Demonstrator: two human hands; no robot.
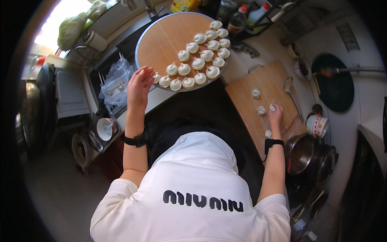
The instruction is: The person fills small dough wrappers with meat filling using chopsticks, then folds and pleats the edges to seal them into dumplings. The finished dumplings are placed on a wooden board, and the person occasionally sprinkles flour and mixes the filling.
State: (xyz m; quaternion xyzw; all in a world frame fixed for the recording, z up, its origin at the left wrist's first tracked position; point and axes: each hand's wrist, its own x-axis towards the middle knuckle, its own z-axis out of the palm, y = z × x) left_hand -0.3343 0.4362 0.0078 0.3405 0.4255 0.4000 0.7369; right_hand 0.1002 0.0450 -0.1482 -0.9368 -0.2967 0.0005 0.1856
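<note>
My left hand [141, 80] is at the lower left edge of a round wooden board [163, 39] with a pale rim, beside an end dumpling [156, 78]; whether the fingers touch it is hard to tell. Several folded white dumplings [198, 63] stand in curved rows along the board's right and near side. On the right, my right hand [275, 113] pinches a small white dumpling [272, 108] over a floured wooden cutting board [269, 78]. Two dumplings [255, 93] lie left of that hand, and another dumpling [268, 134] lies near my wrist.
A long-handled metal utensil [294, 98] lies on the cutting board. Beyond its right edge stand a metal bowl of filling [300, 154] and patterned bowls [317, 125]. Bottles [237, 21] stand behind the round board. A clear plastic bag [116, 81] and a bowl [106, 129] are at left.
</note>
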